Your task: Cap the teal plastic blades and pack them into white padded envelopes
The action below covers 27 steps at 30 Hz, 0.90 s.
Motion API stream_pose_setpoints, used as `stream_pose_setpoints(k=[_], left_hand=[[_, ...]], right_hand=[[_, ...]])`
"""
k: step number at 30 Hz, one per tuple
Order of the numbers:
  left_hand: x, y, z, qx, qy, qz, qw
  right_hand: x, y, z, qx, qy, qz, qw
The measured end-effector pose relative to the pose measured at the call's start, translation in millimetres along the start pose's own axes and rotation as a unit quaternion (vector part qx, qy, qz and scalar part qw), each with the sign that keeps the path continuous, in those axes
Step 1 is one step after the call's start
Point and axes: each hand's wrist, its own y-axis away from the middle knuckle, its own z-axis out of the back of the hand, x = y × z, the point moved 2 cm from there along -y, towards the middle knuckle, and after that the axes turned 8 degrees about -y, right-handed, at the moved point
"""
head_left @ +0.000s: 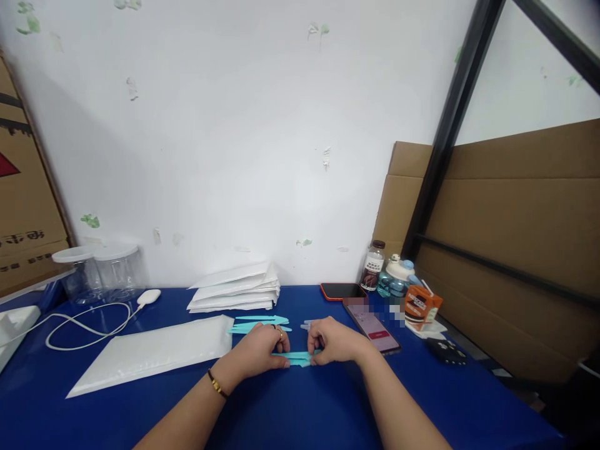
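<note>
Small turquoise plastic strips (300, 358) lie between my two hands over the blue table. My left hand (263, 350), with a ring and a bracelet, pinches their left end. The right end is between the thumb and fingers of my right hand (334, 342). Just behind my left hand, more turquoise strips (262, 320) rest on the table. A pale translucent piece (305, 324) shows beside the fingers of my right hand. To the left lies a flat white padded envelope (159, 350), its right end touching the turquoise strips behind.
Stacked white envelopes (234, 290) stand near the wall. Two phones (344, 291), bottles (372, 267), an orange carton (420, 306) and a black object (446, 351) are at the right. Clear jars (117, 272) and a white cable (89, 347) occupy the left of the blue table (300, 419).
</note>
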Motion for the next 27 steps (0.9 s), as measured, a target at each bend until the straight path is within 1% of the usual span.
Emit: stream_pose_setpoints(k=[3, 5, 7, 9, 11, 14, 16, 17, 19, 21, 22, 24, 27], left_hand=[[0.1, -2.8, -0.6, 0.001, -0.013, 0.001, 1.000], [2.0, -4.0, 3.0, -0.009, -0.028, 0.006, 1.000], [7.7, -4.4, 9.4, -0.032, -0.053, 0.024, 0.998], [18.2, -3.6, 17.0, -0.060, -0.082, 0.057, 0.993], [31.6, -1.5, 23.4, -0.078, -0.103, 0.099, 0.987], [47.3, 2.3, 28.2, -0.080, -0.114, 0.148, 0.979], [48.5, 4.1, 28.5, -0.086, -0.102, 0.154, 0.979], [46.0, 4.5, 27.8, -0.090, -0.086, 0.147, 0.981], [36.4, 4.8, 24.9, -0.086, -0.042, 0.123, 0.988], [24.2, 4.5, 20.1, -0.058, -0.005, 0.094, 0.994], [18.5, 4.3, 17.3, -0.040, 0.006, 0.079, 0.996], [9.7, 3.7, 11.9, -0.011, 0.012, 0.054, 0.998], [5.4, 1.4, 4.5, 0.004, -0.002, 0.035, 0.999]], right_hand=[[-2.0, -2.7, -2.0, -0.008, -0.024, 0.033, 0.999], [-4.2, -3.9, -0.4, -0.031, -0.021, 0.044, 0.998], [-7.9, -4.7, 3.6, -0.067, -0.002, 0.050, 0.996], [-13.8, -5.5, 8.7, -0.105, 0.017, 0.035, 0.994], [-20.3, -6.3, 13.4, -0.140, 0.029, 0.005, 0.990], [-25.1, -6.2, 17.1, -0.174, 0.045, -0.027, 0.983], [-23.3, -4.9, 16.3, -0.167, 0.042, -0.018, 0.985], [-21.4, -4.2, 14.8, -0.150, 0.034, -0.005, 0.988], [-16.8, -2.9, 9.9, -0.094, 0.017, 0.021, 0.995], [-12.8, -2.7, 4.6, -0.045, 0.018, 0.035, 0.998], [-11.3, -3.2, 2.4, -0.034, 0.022, 0.035, 0.999], [-8.6, -5.0, -0.9, -0.037, 0.031, 0.031, 0.998], [-4.1, -8.0, -4.0, -0.056, 0.041, 0.027, 0.997]])
